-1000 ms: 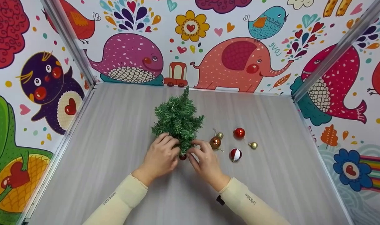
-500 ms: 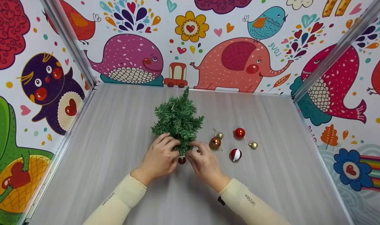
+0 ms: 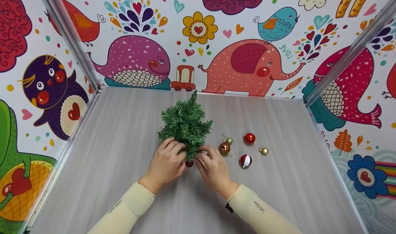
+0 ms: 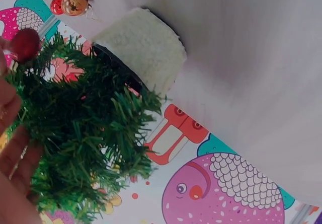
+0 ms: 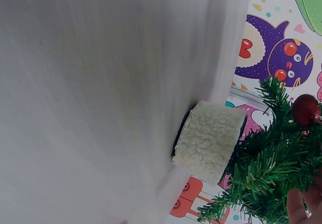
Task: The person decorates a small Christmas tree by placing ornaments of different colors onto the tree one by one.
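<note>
A small green Christmas tree (image 3: 186, 120) stands on the table, its pot wrapped in white fleecy cloth (image 4: 143, 50). A dark red Christmas ball (image 3: 189, 163) hangs at its near lower side, between the two hands; it also shows in the right wrist view as a shiny red ball (image 5: 306, 109). My left hand (image 3: 168, 160) has its fingers curled into the branches left of the ball and grips a branch there. From the other side my right hand (image 3: 214, 165) pinches with thumb and forefinger at the ball's top, where the hanging loop is mostly hidden.
Right of the tree lie a copper ball (image 3: 224, 149), a small gold ball (image 3: 229, 140), a red ball (image 3: 249, 138), another small gold ball (image 3: 264, 151) and a red-and-white ball (image 3: 245, 161). Printed panels (image 3: 217, 61) with metal edges bound the grey table (image 3: 119, 123).
The red ball dips slightly, then rises again close under the branch. Both hands make small finger movements at the same spot; the tree and the loose balls stay put.
</note>
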Available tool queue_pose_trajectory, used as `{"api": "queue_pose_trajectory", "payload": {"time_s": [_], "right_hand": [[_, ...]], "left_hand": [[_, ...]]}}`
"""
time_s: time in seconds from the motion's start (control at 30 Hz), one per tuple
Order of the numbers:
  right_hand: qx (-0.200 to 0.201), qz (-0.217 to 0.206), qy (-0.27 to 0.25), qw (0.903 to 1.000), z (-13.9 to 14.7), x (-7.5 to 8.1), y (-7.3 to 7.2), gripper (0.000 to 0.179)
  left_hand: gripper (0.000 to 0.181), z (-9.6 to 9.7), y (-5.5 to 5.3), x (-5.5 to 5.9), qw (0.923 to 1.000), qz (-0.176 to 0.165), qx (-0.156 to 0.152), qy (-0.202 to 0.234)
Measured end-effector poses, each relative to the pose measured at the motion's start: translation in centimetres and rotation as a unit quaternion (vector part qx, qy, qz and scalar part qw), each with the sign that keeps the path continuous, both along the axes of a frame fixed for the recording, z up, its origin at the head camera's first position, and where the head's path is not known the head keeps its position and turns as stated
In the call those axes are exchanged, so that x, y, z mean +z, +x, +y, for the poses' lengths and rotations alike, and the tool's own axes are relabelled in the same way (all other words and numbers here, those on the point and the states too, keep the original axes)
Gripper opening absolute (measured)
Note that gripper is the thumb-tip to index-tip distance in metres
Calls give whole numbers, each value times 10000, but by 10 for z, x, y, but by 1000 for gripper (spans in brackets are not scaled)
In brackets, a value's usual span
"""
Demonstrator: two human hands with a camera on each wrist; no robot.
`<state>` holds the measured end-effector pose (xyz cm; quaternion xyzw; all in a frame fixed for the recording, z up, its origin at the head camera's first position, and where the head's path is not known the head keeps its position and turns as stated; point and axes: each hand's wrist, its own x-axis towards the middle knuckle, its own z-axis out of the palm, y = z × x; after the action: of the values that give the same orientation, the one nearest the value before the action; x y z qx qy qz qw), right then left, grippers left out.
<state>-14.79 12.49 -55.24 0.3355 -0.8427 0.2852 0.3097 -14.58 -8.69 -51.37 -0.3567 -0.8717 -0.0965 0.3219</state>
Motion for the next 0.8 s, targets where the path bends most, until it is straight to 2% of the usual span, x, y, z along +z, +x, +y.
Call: {"api": "queue_pose_trajectory", "payload": {"time_s": [0.13,0.47,0.8], "right_hand": [[-117,24,-7,9999,-1,0,-1,8],[-108,153,-174,9997,-1,-2,-2,4],[-194,104,-181,9996,-5,-2,-3,5]], "left_hand": [[6,3,0,-1,9998,115,128,21],[9,4,0,-4,9991,167,5,385],[10,7,-1,-6,9969,346,44,706]]}}
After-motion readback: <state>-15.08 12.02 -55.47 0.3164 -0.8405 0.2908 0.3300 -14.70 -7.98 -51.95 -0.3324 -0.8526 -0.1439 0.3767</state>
